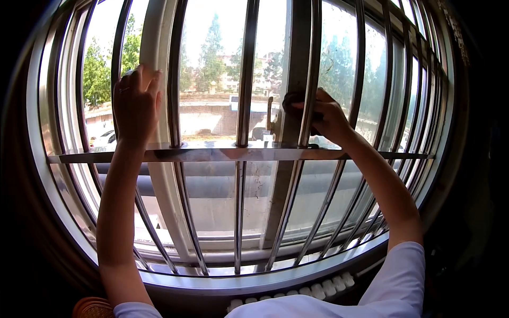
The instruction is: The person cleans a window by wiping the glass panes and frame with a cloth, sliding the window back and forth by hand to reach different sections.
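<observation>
My left hand (137, 103) is raised at the left side of a barred window, its fingers curled at an upright metal bar (121, 40), next to the pale window frame post (157, 40). Further right, my right hand (331, 116) reaches between the bars and is closed on a dark cloth (295, 106). The cloth lies against the dark middle post of the window (297, 69), partly behind a bar (313, 63). Beside it is the window latch (270, 114). Some fingertips of both hands are hidden.
A flat metal crossbar (212, 155) runs across the grille below both hands. Several upright bars stand close together on either side. Under the sill (222, 283) is a white radiator (318, 290). Trees (212, 53) and a wall show outside through the glass.
</observation>
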Action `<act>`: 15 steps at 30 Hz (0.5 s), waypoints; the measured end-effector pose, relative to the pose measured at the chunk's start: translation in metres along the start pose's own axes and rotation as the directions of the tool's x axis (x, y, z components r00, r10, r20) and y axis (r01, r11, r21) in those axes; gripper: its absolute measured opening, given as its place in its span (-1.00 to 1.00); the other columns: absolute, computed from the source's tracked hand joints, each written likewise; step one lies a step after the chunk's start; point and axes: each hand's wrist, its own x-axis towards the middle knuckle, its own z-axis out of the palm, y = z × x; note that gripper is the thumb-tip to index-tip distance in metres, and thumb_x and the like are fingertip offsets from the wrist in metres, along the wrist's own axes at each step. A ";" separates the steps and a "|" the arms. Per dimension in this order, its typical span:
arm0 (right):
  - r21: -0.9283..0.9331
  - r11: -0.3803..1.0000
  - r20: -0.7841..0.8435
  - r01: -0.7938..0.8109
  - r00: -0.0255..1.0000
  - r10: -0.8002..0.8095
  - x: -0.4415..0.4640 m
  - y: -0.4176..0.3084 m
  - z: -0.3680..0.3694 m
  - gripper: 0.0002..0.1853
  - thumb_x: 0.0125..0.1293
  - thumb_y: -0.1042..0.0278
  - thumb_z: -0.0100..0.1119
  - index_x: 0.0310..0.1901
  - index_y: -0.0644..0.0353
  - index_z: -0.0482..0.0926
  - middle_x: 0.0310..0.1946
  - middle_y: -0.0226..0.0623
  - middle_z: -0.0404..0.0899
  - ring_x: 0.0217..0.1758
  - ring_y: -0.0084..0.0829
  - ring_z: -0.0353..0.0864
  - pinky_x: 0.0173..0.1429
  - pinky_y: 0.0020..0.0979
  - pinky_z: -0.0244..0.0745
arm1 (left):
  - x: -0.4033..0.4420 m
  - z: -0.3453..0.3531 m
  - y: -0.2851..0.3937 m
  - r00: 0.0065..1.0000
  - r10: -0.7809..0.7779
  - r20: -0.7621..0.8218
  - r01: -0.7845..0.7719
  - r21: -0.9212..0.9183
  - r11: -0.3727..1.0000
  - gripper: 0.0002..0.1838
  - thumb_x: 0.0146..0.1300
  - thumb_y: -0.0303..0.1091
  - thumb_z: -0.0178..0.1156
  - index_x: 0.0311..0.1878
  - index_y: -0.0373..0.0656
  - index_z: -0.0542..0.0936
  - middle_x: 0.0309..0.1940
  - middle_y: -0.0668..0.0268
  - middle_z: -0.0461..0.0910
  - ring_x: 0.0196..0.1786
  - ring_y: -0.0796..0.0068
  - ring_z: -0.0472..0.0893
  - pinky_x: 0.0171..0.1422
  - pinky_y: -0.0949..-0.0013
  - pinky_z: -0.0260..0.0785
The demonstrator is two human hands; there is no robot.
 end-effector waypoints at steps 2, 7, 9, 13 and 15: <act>-0.106 0.994 0.066 0.032 0.998 -0.025 -0.001 0.004 -0.008 -0.57 0.13 0.67 0.27 -0.02 -0.08 0.71 -0.09 -0.30 0.50 -0.03 -0.33 0.60 0.00 -0.37 0.58 | -0.002 0.005 0.002 0.999 0.028 -0.032 -0.026 0.070 0.997 -0.48 0.13 -0.37 0.32 0.22 0.06 0.55 0.20 0.12 0.46 0.08 0.15 0.55 0.25 0.14 0.37; -0.060 0.986 -0.251 -0.157 0.958 0.137 0.050 0.018 -0.014 -0.64 0.18 0.60 0.24 0.00 0.01 0.68 -0.22 -0.29 0.54 -0.20 -0.35 0.61 -0.09 -0.42 0.54 | -0.007 0.009 0.005 0.985 -0.107 0.136 0.098 0.073 0.993 -0.46 0.23 -0.30 0.25 0.32 0.13 0.45 0.27 0.13 0.41 -0.28 0.23 0.71 -0.18 0.24 0.62; -0.116 0.969 -0.374 -0.220 0.913 0.163 0.050 0.022 -0.004 -0.67 0.22 0.53 0.23 0.02 0.03 0.67 -0.26 -0.25 0.56 -0.20 -0.33 0.63 -0.10 -0.44 0.54 | -0.011 0.013 -0.002 0.984 -0.106 0.140 0.103 0.023 0.994 -0.40 0.25 -0.28 0.25 0.37 0.14 0.36 0.27 0.14 0.40 -0.20 0.22 0.72 -0.16 0.21 0.63; -0.119 0.980 -0.143 -0.158 0.980 0.140 -0.001 -0.003 0.004 -0.62 0.05 0.53 0.37 -0.03 0.05 0.69 -0.28 -0.23 0.57 -0.20 -0.28 0.65 -0.10 -0.39 0.54 | -0.014 0.016 -0.002 0.986 -0.123 0.110 0.129 -0.044 0.991 -0.33 0.28 -0.23 0.24 0.43 -0.02 0.23 0.24 0.12 0.42 -0.17 0.20 0.71 -0.15 0.23 0.64; -0.122 0.981 -0.031 -0.148 0.989 0.145 -0.005 -0.004 -0.007 -0.61 0.02 0.54 0.38 -0.05 0.06 0.69 -0.30 -0.24 0.57 -0.21 -0.28 0.65 -0.10 -0.39 0.54 | -0.015 0.017 -0.001 0.978 -0.142 0.155 0.141 0.018 0.990 -0.31 0.29 -0.22 0.23 0.43 -0.10 0.19 0.18 0.12 0.47 -0.19 0.19 0.71 -0.16 0.25 0.64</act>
